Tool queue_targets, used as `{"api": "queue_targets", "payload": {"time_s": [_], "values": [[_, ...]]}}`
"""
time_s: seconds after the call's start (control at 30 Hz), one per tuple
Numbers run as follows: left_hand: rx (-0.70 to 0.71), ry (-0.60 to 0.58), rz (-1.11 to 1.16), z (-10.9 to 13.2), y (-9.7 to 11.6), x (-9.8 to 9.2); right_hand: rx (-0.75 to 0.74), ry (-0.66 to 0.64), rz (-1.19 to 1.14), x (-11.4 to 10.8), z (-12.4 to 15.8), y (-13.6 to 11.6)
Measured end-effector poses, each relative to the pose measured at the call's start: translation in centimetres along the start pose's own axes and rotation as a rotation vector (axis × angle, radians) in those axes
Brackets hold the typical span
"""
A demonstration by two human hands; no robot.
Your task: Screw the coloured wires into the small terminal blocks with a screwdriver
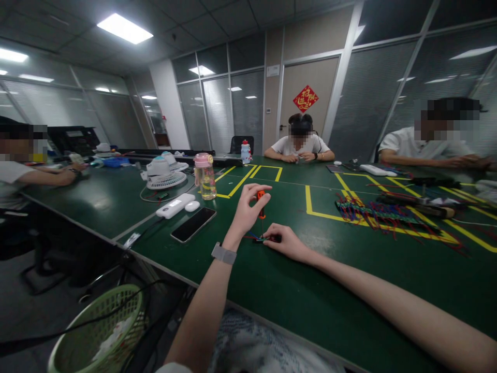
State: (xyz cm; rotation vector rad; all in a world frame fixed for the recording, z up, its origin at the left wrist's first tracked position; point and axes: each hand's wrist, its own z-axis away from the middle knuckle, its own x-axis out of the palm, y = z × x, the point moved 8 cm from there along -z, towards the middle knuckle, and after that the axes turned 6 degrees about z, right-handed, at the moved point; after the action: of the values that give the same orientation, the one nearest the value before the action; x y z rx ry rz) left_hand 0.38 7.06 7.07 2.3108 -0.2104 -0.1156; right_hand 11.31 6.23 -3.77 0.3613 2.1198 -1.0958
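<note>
My left hand (pixel 250 207) is closed on the handle of an orange and black screwdriver (pixel 261 198), held upright with its thin shaft pointing down. Below it, a small circuit board (pixel 259 240) with red and blue wires lies on the green table (pixel 229 269). The shaft's tip meets or nearly meets this board; which of the two is too small to tell. With fingers pinched at the board's right side, my right hand (pixel 285 242) rests on the table and holds it. Part of the board is hidden under those fingers.
Left of my hands lie a phone (pixel 193 225), a white power strip (pixel 175 205), a pink-lidded bottle (pixel 205 178) and white fans (pixel 166 173). Several wired boards (pixel 382 213) lie at the right. A green basket (pixel 97 321) stands below the table edge. Other people sit around the table.
</note>
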Motion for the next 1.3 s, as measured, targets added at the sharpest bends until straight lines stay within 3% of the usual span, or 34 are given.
{"api": "queue_targets", "payload": {"time_s": [0.13, 0.2, 0.37, 0.57, 0.77, 0.97, 1.17, 1.3], "values": [[-0.133, -0.108, 0.272, 0.2, -0.7, 1.3, -0.001, 0.002, -0.002, 0.0, 0.0, 0.1], [-0.147, -0.092, 0.242, 0.3, -0.8, 1.2, -0.006, 0.002, -0.001, 0.0, 0.0, 0.0], [-0.005, -0.007, -0.016, 0.1, 0.0, 0.3, -0.005, -0.001, 0.011, 0.0, 0.0, 0.1], [-0.115, -0.141, 0.287, 0.3, -0.9, 1.7, 0.001, 0.0, 0.009, 0.1, -0.1, 0.2], [-0.003, 0.03, -0.001, 0.1, 0.0, 0.0, 0.002, 0.005, 0.005, 0.0, 0.0, 0.0], [-0.13, -0.105, 0.309, 0.3, -0.9, 1.3, 0.006, 0.003, 0.009, -0.1, 0.0, -0.3], [-0.03, 0.034, 0.043, 0.1, -0.5, 0.0, -0.002, -0.002, 0.017, 0.0, 0.0, 0.0], [-0.076, -0.074, 0.199, 0.1, -0.8, 0.9, 0.008, -0.004, 0.018, 0.0, 0.0, 0.0]]}}
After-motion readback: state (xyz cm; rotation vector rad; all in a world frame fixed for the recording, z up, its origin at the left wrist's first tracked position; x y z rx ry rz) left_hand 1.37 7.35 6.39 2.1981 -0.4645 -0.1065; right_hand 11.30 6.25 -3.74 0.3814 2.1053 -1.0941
